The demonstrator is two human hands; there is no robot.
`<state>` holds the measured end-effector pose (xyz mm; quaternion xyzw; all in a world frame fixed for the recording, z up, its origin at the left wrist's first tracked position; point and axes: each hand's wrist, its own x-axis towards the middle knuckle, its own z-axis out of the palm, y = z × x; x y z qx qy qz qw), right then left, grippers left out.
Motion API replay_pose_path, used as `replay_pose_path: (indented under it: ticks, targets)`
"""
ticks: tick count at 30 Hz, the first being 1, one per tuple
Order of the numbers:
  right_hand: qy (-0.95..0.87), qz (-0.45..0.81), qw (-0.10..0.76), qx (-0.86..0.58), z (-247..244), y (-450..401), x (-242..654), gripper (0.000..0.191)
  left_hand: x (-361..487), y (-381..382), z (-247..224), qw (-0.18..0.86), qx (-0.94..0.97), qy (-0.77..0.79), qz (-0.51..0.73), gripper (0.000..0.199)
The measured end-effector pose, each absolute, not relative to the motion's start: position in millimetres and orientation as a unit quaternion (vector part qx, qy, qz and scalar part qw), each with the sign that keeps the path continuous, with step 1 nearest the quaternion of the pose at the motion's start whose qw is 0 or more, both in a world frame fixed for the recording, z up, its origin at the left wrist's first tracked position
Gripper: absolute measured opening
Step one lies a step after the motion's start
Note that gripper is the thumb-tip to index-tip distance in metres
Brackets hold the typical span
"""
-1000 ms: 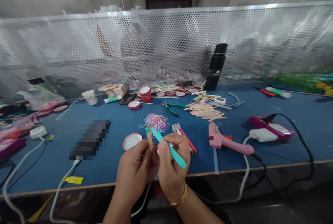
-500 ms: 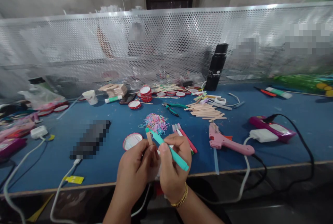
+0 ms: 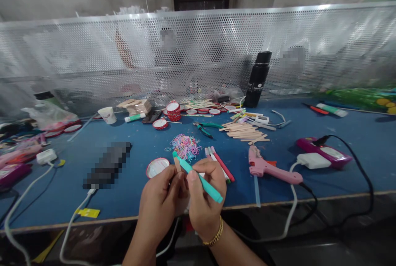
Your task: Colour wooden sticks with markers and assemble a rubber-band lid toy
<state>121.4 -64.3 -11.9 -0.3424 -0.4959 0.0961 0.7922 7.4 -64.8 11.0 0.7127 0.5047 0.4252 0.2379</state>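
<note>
Shifted left over a craft stick (image 3: pixel 177 164), a turquoise marker (image 3: pixel 210 189) slants forward-left, clamped in the right hand (image 3: pixel 204 200); the left hand (image 3: pixel 158 194) pinches the stick.

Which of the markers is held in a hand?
The turquoise marker: the right hand grips it, while the other markers lie on the table.

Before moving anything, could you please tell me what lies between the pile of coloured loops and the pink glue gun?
In the head view, a few markers lie there, partly hidden by the right hand; then comes blue tabletop.
</note>
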Motion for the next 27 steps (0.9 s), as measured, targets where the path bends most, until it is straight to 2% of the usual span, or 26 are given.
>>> replay_pose_path:
  ticks: [20,27]
  targets:
    - [-0.482,0.095,0.796,-0.354,-12.0,-63.6,121.1,0.007,9.6,-64.3,11.6,0.211,0.715,0.512,0.426,0.037]
    - [-0.499,0.103,0.794,-0.333,-12.9,-64.0,120.0,0.006,8.3,-64.0,9.8,0.245,0.717,0.495,0.425,0.032]
